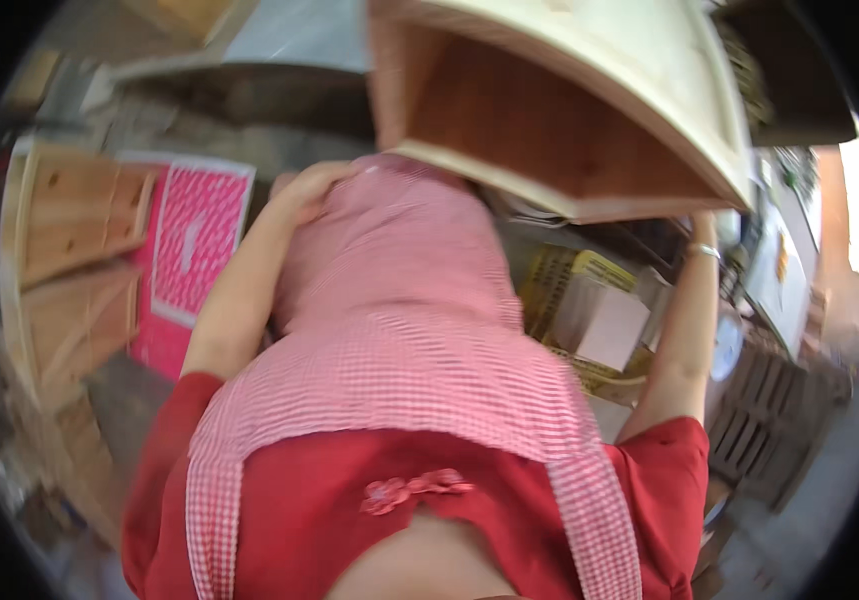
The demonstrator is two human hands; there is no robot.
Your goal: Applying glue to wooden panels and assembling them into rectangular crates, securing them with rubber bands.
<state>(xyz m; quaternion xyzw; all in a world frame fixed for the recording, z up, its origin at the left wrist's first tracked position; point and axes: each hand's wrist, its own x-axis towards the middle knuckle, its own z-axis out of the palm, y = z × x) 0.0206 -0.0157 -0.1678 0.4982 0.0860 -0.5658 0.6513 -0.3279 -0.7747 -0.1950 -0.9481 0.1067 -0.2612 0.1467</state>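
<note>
while the box (559, 125) is at the upper right, open side toward the wearer, the right hand (703, 226) is the nearer one, at its lower right corner. from that hand the box lies up and to the left, its long axis running across the view and sloping down to the right. the right fingers go out of sight behind the corner, so i cannot tell how firmly they grasp, if at all. the left hand (314, 190) lies on the apron (399, 320), well left of the box; whether its fingers are slack or pinching cloth is too blurred to tell. the covered lap comes close under the box's left end, between the hands. below the box is a yellow crate (541, 285) with pale blocks (611, 325); at left, a pink sheet (199, 240) beside wooden cases (79, 215); at right, a slatted rack (757, 415).
</note>
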